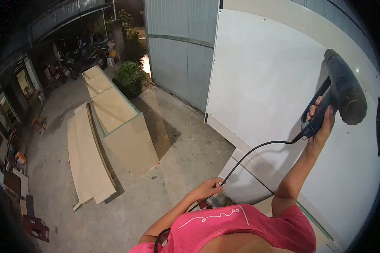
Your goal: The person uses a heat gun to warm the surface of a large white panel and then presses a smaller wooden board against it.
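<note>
My right hand (321,120) is raised on the right, its fingers wrapped round the handle of a dark heat gun (340,80). The tool's narrow end points up along a large white panel (257,59), close over its surface, and its wide round end faces down. From the base of the handle a black power cord (257,147) curves down to my left hand (209,188). That hand is low in front of my body, fingers curled round the cord.
On the concrete floor to the left lie a long beige cabinet carcass (133,143) and a stack of boards (86,156). Grey metal sheeting (179,59) stands behind the panel. A leafy bush (130,78) is beside it. A dark red stool (36,227) stands at lower left.
</note>
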Demonstrator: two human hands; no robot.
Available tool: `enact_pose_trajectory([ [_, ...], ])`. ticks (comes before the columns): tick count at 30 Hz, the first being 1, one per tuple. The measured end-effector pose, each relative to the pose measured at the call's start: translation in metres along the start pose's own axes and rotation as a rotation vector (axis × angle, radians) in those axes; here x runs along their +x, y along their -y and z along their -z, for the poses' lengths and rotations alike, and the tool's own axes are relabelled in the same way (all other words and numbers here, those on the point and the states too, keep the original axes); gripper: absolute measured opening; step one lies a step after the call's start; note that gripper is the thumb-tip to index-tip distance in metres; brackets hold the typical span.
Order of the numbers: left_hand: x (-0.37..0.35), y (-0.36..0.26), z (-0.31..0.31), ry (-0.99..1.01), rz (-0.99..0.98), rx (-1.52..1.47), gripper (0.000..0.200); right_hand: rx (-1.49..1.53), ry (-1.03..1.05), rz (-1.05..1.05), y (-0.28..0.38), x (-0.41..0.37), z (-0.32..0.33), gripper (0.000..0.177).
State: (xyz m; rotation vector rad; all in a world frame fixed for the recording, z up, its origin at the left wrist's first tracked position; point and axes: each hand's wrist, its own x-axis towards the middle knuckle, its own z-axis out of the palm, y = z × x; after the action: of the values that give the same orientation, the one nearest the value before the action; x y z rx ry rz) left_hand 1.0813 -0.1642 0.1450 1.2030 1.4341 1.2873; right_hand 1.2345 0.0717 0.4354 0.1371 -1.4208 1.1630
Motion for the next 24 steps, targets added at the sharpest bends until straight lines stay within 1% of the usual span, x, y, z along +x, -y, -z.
enact_pose_trajectory([
  [1,-0.004,0.001,0.001,-0.005,0.004,-0.001,0.033,0.015,-0.01,-0.008,0.001,0.0,-0.001,0.031],
  [3,-0.013,-0.004,0.006,0.027,0.11,0.004,0.034,0.031,-0.019,-0.018,0.001,0.0,0.001,0.03],
  [6,-0.025,-0.001,0.006,0.021,0.106,-0.034,0.035,0.071,0.009,-0.03,0.001,0.001,0.002,0.029],
  [9,-0.037,-0.004,0.004,0.007,0.157,-0.093,0.036,0.056,-0.024,-0.035,0.005,0.0,-0.002,0.031],
  [13,-0.047,0.002,0.005,0.016,0.176,-0.078,0.036,0.038,-0.046,-0.044,0.009,0.0,-0.007,0.035],
  [15,-0.05,0.0,0.007,0.024,0.218,-0.078,0.036,0.098,-0.102,-0.074,0.012,0.001,-0.013,0.036],
  [16,-0.05,-0.001,0.008,0.03,0.215,-0.08,0.036,0.084,-0.107,-0.083,0.012,0.002,-0.012,0.04],
  [18,-0.049,-0.003,0.01,0.027,0.122,0.046,0.038,0.094,-0.1,-0.085,0.011,0.003,-0.011,0.04],
  [19,-0.048,-0.002,0.012,0.037,0.121,0.05,0.038,0.111,-0.096,-0.088,0.011,0.002,-0.01,0.041],
  [21,-0.043,0.003,0.019,0.075,0.188,-0.076,0.038,0.098,-0.124,-0.072,0.011,0.0,-0.015,0.041],
  [23,-0.037,0.01,0.029,0.072,0.179,-0.031,0.039,0.086,-0.149,-0.047,0.011,-0.002,-0.016,0.041],
  [24,-0.032,0.011,0.035,0.054,0.168,0.003,0.041,0.118,-0.123,-0.033,0.01,-0.001,-0.015,0.04],
])
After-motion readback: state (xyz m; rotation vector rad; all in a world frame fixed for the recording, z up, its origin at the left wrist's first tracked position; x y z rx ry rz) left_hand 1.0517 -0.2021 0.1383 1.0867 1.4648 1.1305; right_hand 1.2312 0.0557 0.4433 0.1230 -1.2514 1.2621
